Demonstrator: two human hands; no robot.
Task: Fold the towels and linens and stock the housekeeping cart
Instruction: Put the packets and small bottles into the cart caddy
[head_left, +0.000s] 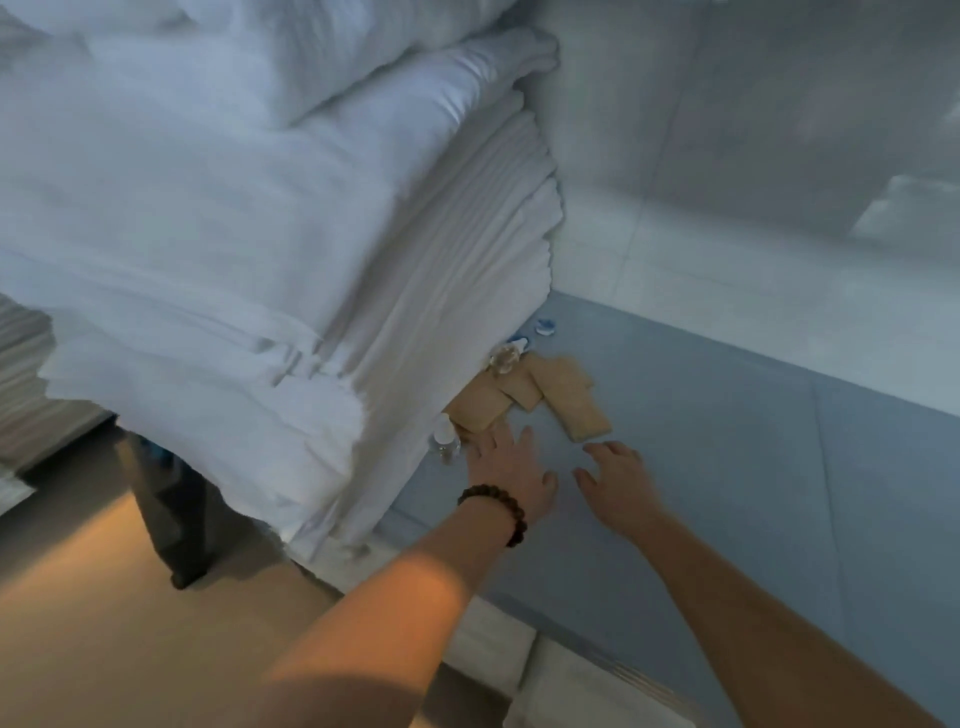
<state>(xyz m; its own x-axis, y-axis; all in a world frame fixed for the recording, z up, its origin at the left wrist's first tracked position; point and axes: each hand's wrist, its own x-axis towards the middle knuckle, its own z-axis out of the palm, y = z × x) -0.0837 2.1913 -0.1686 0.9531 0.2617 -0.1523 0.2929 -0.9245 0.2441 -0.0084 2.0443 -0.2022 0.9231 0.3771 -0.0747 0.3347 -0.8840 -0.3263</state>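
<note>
At ten o'clock of the view, a tall stack of folded white towels and linens (234, 234) fills the upper left. Its layered edges hang down to a flat blue-grey surface (727, 467) that spreads across the lower right. Against the foot of the stack, near the centre, lie several flat tan packets (569, 400), some overlapping. A small clear bottle with a white cap (445, 439) stands at nine o'clock of the packets, beside the linen. Another clear bottle (503, 359) sits at eleven o'clock of them. Two small blue-and-white items (545, 327), too blurred to identify, lie beyond at twelve o'clock.

Both bare arms enter from six o'clock. The left hand (506, 467), with a dark beaded bracelet (496, 512) on its wrist, is spread wide, palm down, fingers straight and pointing to twelve o'clock. Its fingertips are just beside the nearest packet; whether they touch it cannot be told. It holds nothing. The right hand (615, 478), at three o'clock of the left and just apart from it, is also palm down. Its fingers are loosely bent and hold nothing, their tips just short of a packet.

At eight o'clock a tan floor (104, 597) shows, with a dark upright leg (171, 519) below the stack. A pale wall (727, 156) rises at two o'clock
</note>
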